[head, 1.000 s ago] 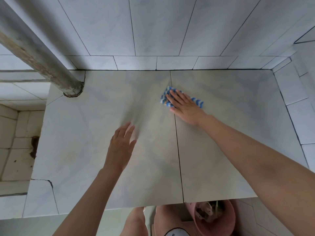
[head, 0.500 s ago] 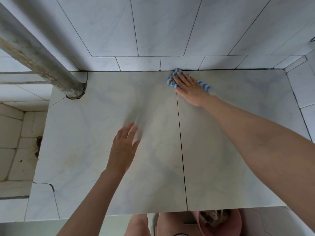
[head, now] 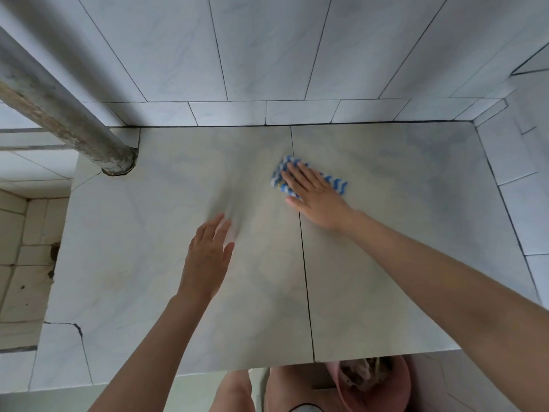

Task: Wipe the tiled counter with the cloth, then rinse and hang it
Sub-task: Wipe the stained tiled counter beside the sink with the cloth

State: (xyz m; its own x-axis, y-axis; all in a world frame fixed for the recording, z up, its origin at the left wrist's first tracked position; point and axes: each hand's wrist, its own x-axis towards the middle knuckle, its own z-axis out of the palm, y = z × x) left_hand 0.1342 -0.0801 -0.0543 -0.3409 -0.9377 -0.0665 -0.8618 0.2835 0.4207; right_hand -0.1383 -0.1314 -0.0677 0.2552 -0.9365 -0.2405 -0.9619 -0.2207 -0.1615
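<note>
On the tiled counter (head: 401, 233), a little behind its middle, the blue-and-white cloth (head: 279, 177) lies flat under the right hand (head: 319, 200). The fingers are stretched out straight and press down on the cloth; they are not curled around it. The cloth sits just to the right of the dark joint (head: 306, 292) between the two big tiles, and its left corner reaches that line.

Half a second ago the same hand had pushed the cloth all the way to the back edge, where the counter meets the wall. Now it has come back toward the person, near to where it was one second ago. So I would say one full stroke, away and back, has just been made along the joint. The left hand (head: 206, 260) has almost not moved. It rests on the left tile with fingers straight and relaxed, holding nothing, and seems only to steady the body.

For the task this means the wiping is in progress and not near its end. The strip beside the joint has been passed, but the far right part and the corner beside the grey pipe (head: 68, 120) probably wait for their turn. Rinsing and hanging are not yet begun. Below the front edge stands a pink bucket (head: 395, 385).
</note>
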